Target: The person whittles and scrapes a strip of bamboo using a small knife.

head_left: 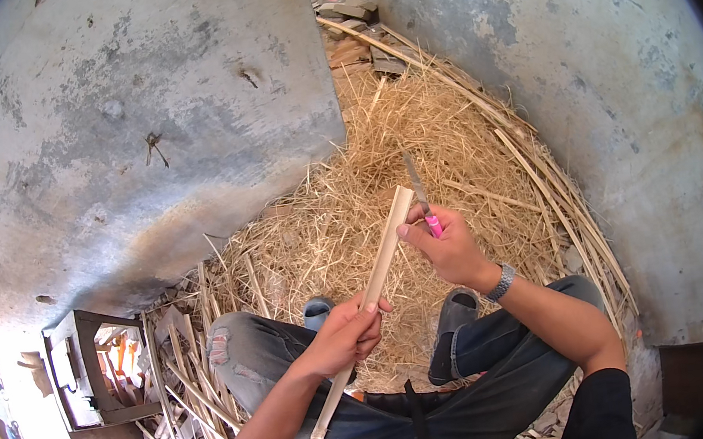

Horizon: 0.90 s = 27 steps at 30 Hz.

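Note:
My left hand is closed around a long split bamboo strip, which slants from my lap up to the right. The strip's pale hollow side shows above the hand, and its lower end runs past my left forearm to the bottom edge. Close to the strip's upper end, my right hand grips a knife by its pink handle, blade pointing up and away from me. The right thumb lies beside the strip's edge; whether it touches cannot be made out. A metal watch sits on my right wrist.
Bamboo shavings cover the ground in front of my crossed legs. Long bamboo poles lie along the right wall, and loose strips are heaped at my left. A dark metal frame stands beside them. Grey walls enclose both sides.

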Each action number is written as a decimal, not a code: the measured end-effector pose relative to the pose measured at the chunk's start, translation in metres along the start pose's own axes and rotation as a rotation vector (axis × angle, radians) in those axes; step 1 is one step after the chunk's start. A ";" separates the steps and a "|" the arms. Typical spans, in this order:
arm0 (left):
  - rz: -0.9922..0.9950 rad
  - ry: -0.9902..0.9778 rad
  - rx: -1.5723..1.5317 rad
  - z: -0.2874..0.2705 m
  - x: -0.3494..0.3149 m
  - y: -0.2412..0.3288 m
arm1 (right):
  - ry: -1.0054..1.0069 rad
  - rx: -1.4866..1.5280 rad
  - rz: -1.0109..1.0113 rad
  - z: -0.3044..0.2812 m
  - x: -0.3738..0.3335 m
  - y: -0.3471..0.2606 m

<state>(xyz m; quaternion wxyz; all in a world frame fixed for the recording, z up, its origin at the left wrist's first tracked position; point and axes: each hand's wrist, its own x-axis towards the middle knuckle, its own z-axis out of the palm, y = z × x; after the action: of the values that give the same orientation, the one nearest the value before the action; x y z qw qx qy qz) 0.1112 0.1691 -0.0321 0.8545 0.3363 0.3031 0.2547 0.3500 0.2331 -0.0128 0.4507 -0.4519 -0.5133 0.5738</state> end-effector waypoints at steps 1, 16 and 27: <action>-0.001 -0.001 0.001 0.003 0.001 0.000 | 0.006 -0.009 -0.018 -0.002 0.001 0.000; 0.068 0.209 0.362 0.004 -0.004 0.007 | -0.133 -0.772 -0.308 -0.008 -0.017 -0.012; 0.176 0.427 0.582 0.000 0.001 -0.007 | -0.259 -1.125 -0.196 0.026 -0.033 0.011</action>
<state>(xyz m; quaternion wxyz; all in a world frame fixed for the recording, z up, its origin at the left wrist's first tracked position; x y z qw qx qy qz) 0.1137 0.1653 -0.0369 0.6154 0.5293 0.5041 0.2950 0.3302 0.1952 -0.0198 0.1261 -0.4983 -0.8292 0.2195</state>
